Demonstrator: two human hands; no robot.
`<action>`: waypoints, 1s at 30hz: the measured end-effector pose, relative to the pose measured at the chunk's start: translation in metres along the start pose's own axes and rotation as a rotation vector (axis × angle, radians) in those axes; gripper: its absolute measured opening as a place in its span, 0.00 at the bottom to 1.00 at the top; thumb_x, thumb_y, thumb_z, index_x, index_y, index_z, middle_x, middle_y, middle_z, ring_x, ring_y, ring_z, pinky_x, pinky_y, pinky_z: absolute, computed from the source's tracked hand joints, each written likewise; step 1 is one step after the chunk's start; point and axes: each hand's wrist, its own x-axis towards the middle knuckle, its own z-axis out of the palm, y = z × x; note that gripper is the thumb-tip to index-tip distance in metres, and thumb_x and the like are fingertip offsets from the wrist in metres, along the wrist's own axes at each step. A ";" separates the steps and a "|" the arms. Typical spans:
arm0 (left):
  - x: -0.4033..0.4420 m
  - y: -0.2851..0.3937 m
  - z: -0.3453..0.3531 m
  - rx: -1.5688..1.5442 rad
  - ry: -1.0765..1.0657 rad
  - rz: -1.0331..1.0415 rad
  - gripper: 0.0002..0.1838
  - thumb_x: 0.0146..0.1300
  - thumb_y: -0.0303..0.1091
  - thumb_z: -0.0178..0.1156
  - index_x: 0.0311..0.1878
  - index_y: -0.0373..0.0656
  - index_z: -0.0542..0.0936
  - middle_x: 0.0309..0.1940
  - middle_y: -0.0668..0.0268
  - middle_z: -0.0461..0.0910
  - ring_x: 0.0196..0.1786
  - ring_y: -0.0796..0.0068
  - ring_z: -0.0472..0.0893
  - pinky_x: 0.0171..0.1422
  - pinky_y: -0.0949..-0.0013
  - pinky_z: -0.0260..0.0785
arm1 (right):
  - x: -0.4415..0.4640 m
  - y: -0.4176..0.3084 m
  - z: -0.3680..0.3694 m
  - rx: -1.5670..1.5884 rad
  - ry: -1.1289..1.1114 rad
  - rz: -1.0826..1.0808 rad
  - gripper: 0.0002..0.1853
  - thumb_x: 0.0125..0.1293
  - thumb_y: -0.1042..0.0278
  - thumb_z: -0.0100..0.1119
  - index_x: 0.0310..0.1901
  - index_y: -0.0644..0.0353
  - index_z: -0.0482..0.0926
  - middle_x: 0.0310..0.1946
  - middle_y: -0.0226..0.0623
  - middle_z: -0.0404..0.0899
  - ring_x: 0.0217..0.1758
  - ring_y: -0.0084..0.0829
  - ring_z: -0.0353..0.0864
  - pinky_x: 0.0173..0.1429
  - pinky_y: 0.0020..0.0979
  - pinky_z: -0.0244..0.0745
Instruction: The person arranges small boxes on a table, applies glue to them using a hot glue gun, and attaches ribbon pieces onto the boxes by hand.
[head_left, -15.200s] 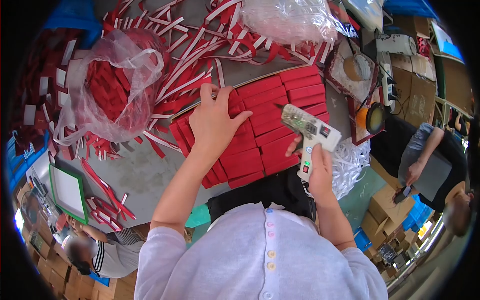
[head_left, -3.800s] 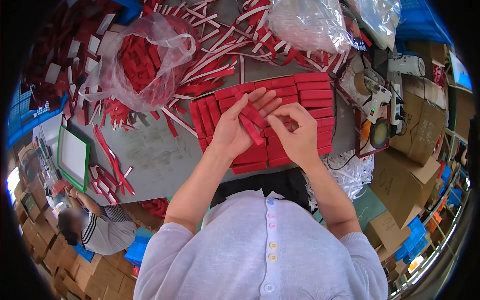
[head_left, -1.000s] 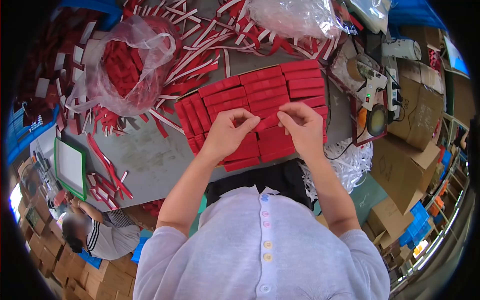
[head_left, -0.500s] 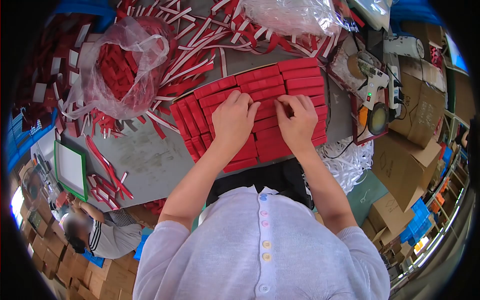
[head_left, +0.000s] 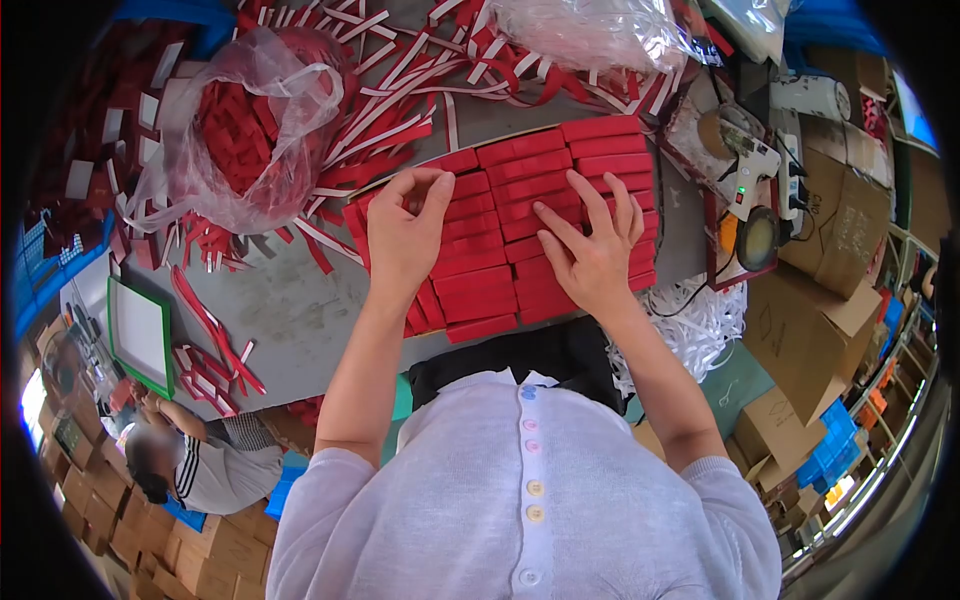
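Closely packed red folded ribbon-like pieces (head_left: pixel 475 262) lie in rows in a shallow carton (head_left: pixel 432 158), whose thin light edge shows along the far side. My left hand (head_left: pixel 405 235) is over the left part of the rows, its thumb and forefinger drawn together in a pinch. Whatever lies between those fingertips, if anything, is too small to make out. My right hand (head_left: pixel 597 255) rests on the right half of the rows with fingers spread, fingertips touching the red pieces and holding none.
A clear plastic bag (head_left: pixel 290 120) of red pieces stands at the left. Loose red-and-white strips (head_left: pixel 385 130) cover the table's far side. A glue gun (head_left: pixel 748 170) lies at the right, near cardboard boxes (head_left: pixel 800 330). Another person (head_left: pixel 215 465) sits at lower left, beside a green-rimmed tray (head_left: pixel 140 335).
My left hand has moved left from the middle of the rows towards their left side. My right hand has opened from a curled grip, its fingers now spread over the red pieces.
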 end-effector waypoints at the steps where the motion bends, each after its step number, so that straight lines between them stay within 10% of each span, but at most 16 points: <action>1: -0.001 0.001 0.001 -0.003 -0.002 0.004 0.08 0.63 0.32 0.61 0.37 0.36 0.80 0.24 0.74 0.75 0.24 0.89 0.64 0.28 0.80 0.57 | 0.000 -0.001 -0.002 0.020 -0.001 0.012 0.15 0.54 0.63 0.64 0.45 0.43 0.85 0.63 0.33 0.67 0.69 0.47 0.56 0.68 0.46 0.46; 9: 0.002 -0.005 -0.013 -0.916 -0.293 -0.424 0.09 0.66 0.29 0.54 0.47 0.38 0.77 0.28 0.70 0.74 0.25 0.79 0.66 0.33 0.75 0.61 | -0.002 -0.002 0.000 0.009 0.009 0.021 0.14 0.54 0.60 0.64 0.44 0.43 0.85 0.66 0.34 0.62 0.71 0.49 0.51 0.71 0.52 0.38; 12: -0.006 -0.002 0.001 -1.286 -0.250 -0.492 0.12 0.67 0.26 0.49 0.51 0.39 0.75 0.35 0.66 0.78 0.31 0.73 0.73 0.37 0.72 0.67 | 0.005 -0.018 -0.016 -0.001 0.006 0.052 0.13 0.56 0.65 0.64 0.44 0.49 0.84 0.60 0.38 0.70 0.65 0.47 0.63 0.67 0.50 0.53; 15: -0.013 -0.013 0.011 -1.415 -0.309 -0.389 0.15 0.67 0.26 0.47 0.55 0.41 0.74 0.47 0.60 0.79 0.51 0.60 0.77 0.58 0.60 0.70 | 0.002 -0.036 -0.012 1.258 -0.024 0.669 0.15 0.61 0.75 0.61 0.50 0.66 0.76 0.35 0.39 0.82 0.34 0.27 0.82 0.38 0.23 0.77; 20: -0.026 0.007 0.027 -1.287 -0.332 -0.269 0.17 0.70 0.29 0.45 0.59 0.41 0.70 0.56 0.57 0.75 0.62 0.55 0.72 0.70 0.51 0.62 | 0.008 -0.056 -0.022 1.554 -0.306 0.851 0.15 0.59 0.76 0.63 0.49 0.66 0.76 0.33 0.37 0.81 0.30 0.23 0.82 0.29 0.22 0.75; 24: -0.028 0.025 0.012 -0.966 -0.326 -0.593 0.17 0.71 0.37 0.48 0.58 0.40 0.72 0.53 0.57 0.75 0.48 0.62 0.79 0.43 0.69 0.73 | 0.001 -0.045 -0.022 1.182 -0.110 0.702 0.07 0.56 0.81 0.63 0.38 0.66 0.81 0.34 0.36 0.82 0.32 0.26 0.82 0.34 0.23 0.76; 27: -0.035 0.021 0.007 -0.566 -0.568 -0.821 0.15 0.69 0.39 0.53 0.51 0.40 0.76 0.40 0.62 0.78 0.30 0.75 0.77 0.26 0.76 0.64 | -0.007 -0.030 -0.023 0.655 0.147 0.126 0.10 0.51 0.85 0.61 0.36 0.63 0.83 0.34 0.41 0.80 0.38 0.35 0.82 0.39 0.28 0.77; 30: -0.046 -0.003 0.013 -0.535 -0.735 -0.614 0.10 0.67 0.37 0.58 0.43 0.40 0.79 0.28 0.70 0.76 0.20 0.84 0.70 0.21 0.78 0.60 | -0.011 -0.025 -0.019 0.651 0.186 0.131 0.10 0.53 0.84 0.61 0.38 0.64 0.83 0.35 0.39 0.81 0.38 0.31 0.82 0.38 0.27 0.78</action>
